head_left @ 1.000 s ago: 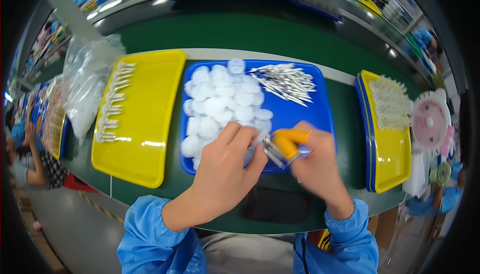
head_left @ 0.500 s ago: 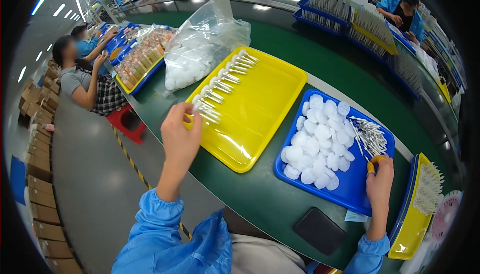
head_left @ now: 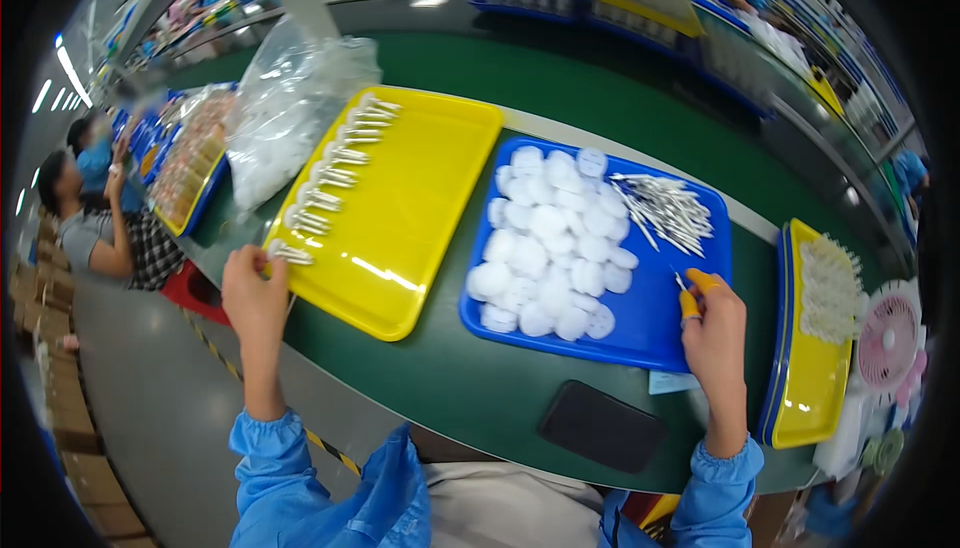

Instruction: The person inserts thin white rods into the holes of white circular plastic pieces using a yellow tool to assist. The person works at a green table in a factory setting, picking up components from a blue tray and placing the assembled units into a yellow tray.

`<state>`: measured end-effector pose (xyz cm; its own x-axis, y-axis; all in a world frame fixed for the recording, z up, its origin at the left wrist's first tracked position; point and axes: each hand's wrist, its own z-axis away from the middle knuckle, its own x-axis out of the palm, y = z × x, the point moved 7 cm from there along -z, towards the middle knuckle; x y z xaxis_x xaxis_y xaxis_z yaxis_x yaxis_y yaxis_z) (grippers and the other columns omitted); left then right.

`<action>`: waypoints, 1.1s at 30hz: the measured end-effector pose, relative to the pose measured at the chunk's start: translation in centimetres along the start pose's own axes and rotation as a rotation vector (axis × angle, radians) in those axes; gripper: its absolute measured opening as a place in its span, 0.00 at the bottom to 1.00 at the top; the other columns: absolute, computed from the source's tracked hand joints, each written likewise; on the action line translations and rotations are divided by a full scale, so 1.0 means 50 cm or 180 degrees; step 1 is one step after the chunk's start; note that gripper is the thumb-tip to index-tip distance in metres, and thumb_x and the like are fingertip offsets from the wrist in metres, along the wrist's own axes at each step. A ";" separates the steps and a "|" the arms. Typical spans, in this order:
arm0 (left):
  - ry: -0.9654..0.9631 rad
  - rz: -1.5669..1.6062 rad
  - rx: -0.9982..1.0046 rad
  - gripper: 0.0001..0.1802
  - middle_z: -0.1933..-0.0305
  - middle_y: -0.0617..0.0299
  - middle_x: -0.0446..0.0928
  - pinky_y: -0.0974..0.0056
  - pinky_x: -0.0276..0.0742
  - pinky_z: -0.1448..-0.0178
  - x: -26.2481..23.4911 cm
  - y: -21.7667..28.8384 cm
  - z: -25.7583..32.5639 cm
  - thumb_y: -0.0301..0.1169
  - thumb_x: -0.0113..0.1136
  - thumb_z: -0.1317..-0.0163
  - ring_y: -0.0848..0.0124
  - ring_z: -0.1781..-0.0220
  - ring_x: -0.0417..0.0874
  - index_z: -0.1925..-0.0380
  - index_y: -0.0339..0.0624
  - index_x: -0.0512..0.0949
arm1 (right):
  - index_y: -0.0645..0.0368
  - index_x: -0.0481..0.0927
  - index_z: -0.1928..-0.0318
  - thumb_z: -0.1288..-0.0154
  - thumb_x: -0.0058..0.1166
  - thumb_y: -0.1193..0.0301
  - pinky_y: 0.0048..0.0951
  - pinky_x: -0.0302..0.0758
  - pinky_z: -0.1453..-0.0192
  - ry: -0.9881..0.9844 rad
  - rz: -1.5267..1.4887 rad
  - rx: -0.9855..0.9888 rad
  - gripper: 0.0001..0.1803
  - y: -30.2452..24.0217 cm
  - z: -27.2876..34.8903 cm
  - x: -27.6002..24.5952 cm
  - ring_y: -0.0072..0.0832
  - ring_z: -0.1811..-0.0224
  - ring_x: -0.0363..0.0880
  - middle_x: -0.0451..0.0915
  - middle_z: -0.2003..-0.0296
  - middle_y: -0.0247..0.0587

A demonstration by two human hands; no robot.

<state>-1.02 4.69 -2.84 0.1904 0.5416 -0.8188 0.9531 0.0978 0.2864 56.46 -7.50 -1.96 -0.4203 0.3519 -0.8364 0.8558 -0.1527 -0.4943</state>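
On the left, my left hand (head_left: 256,293) is closed in a pinch at the near left corner of the yellow tray (head_left: 420,178). Its fingertips are on a white disc with thin sticks (head_left: 290,252), at the near end of a row of similar pieces (head_left: 335,176). My right hand (head_left: 716,333), with yellow covers on two fingers, pinches one thin stick (head_left: 678,276) over the blue tray (head_left: 655,333). That tray holds a heap of white fluffy-looking discs (head_left: 550,238) and a pile of thin white-and-dark sticks (head_left: 672,213).
A clear bag of white discs (head_left: 290,113) stands behind the yellow tray. A black flat case (head_left: 600,426) lies near the front edge. Stacked trays of white pieces (head_left: 815,338) and a pink fan (head_left: 890,326) are at right. A seated person (head_left: 95,218) works at far left.
The whole view has shifted, so the trays appear further left. My right hand has drawn back from the stick pile with a stick between its fingers. My left hand stays by the row's near end.
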 end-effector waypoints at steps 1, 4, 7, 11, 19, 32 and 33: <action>-0.0137 0.0010 -0.0098 0.12 0.60 0.52 0.80 0.51 0.80 0.52 -0.003 0.008 -0.005 0.34 0.72 0.32 0.51 0.56 0.85 0.61 0.38 0.81 | 0.73 0.88 0.46 0.35 0.60 0.87 0.50 0.81 0.52 -0.0128 0.0030 -0.0002 0.17 -0.003 0.004 -0.003 0.56 0.59 0.86 0.85 0.58 0.57; 0.0062 0.0039 0.0184 0.12 0.61 0.53 0.81 0.53 0.81 0.52 -0.021 0.063 -0.006 0.33 0.71 0.30 0.55 0.58 0.85 0.56 0.36 0.81 | 0.76 0.87 0.46 0.39 0.57 0.90 0.50 0.79 0.52 -0.0141 -0.0199 0.0085 0.19 0.002 0.019 -0.017 0.56 0.58 0.83 0.82 0.58 0.58; -0.0084 0.0758 0.0575 0.11 0.59 0.55 0.83 0.58 0.80 0.53 -0.046 0.186 0.020 0.29 0.71 0.28 0.63 0.58 0.86 0.52 0.35 0.83 | 0.76 0.87 0.46 0.41 0.56 0.90 0.49 0.78 0.51 -0.0117 -0.0287 0.0048 0.21 0.003 0.030 -0.020 0.54 0.57 0.81 0.81 0.58 0.58; -0.1408 0.1918 0.1560 0.19 0.52 0.53 0.87 0.59 0.82 0.47 -0.046 0.411 0.104 0.26 0.78 0.35 0.61 0.50 0.88 0.47 0.35 0.85 | 0.76 0.88 0.47 0.43 0.56 0.91 0.48 0.78 0.50 -0.0019 -0.0270 -0.0303 0.21 -0.026 0.034 -0.023 0.52 0.57 0.80 0.81 0.58 0.56; -0.1865 0.2062 0.1729 0.10 0.58 0.51 0.87 0.59 0.85 0.51 -0.032 0.540 0.105 0.21 0.73 0.32 0.60 0.59 0.90 0.52 0.34 0.88 | 0.71 0.88 0.46 0.37 0.62 0.89 0.43 0.80 0.55 -0.0007 -0.1020 -0.0231 0.18 -0.042 0.047 -0.046 0.49 0.59 0.83 0.84 0.60 0.54; -0.3496 0.3856 0.1299 0.12 0.52 0.55 0.85 0.70 0.88 0.53 0.033 0.741 0.226 0.18 0.70 0.30 0.71 0.52 0.91 0.48 0.33 0.85 | 0.69 0.88 0.43 0.52 0.67 0.88 0.43 0.75 0.55 -0.0128 -0.1385 -0.0980 0.30 -0.123 0.073 -0.074 0.46 0.60 0.77 0.80 0.60 0.46; -0.3402 0.3752 0.1395 0.12 0.52 0.55 0.84 0.70 0.89 0.53 0.029 0.743 0.228 0.18 0.70 0.30 0.70 0.51 0.91 0.48 0.33 0.85 | 0.69 0.88 0.44 0.52 0.67 0.87 0.43 0.75 0.55 -0.0137 -0.1378 -0.0986 0.29 -0.123 0.075 -0.071 0.46 0.60 0.77 0.79 0.60 0.46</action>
<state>37.36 -0.38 0.93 0.7011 -0.6601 -0.2697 0.1297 -0.2538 0.9585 51.58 -11.28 3.16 -0.7612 0.2831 -0.5835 0.6475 0.2802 -0.7087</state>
